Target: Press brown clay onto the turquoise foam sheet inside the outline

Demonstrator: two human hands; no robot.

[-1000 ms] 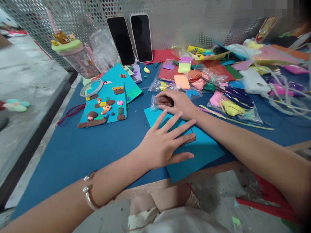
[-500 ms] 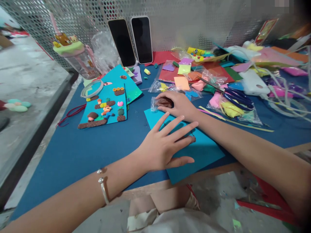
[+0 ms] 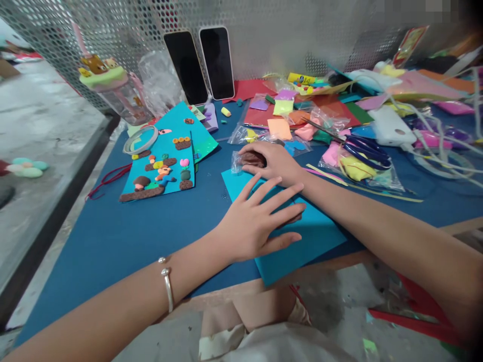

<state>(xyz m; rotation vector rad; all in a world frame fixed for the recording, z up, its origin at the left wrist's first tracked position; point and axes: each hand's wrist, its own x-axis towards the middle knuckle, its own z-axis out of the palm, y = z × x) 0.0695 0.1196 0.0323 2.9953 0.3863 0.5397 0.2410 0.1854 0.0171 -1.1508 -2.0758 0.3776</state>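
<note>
My left hand (image 3: 256,221) lies flat, fingers spread, on a teal paper sheet (image 3: 313,241) at the table's front edge. A small brown clay piece (image 3: 296,218) peeks out under its fingertips. A silver bracelet (image 3: 167,284) is on that wrist. My right hand (image 3: 273,160) reaches in from the right, its fingers curled over a clear plastic bag of brown clay (image 3: 247,159) at the sheet's far corner.
A teal card with clay figures (image 3: 166,166) and a tape ring (image 3: 140,139) lie at the left. Two phones (image 3: 199,63) lean on the perforated panel. Blue scissors (image 3: 368,148), clay bags, coloured paper and white cables crowd the right. A lidded cup (image 3: 116,85) stands back left.
My left forearm has slid slightly forward, so the bracelet sits further right in view. Both hands keep their places on the sheet and the bag.
</note>
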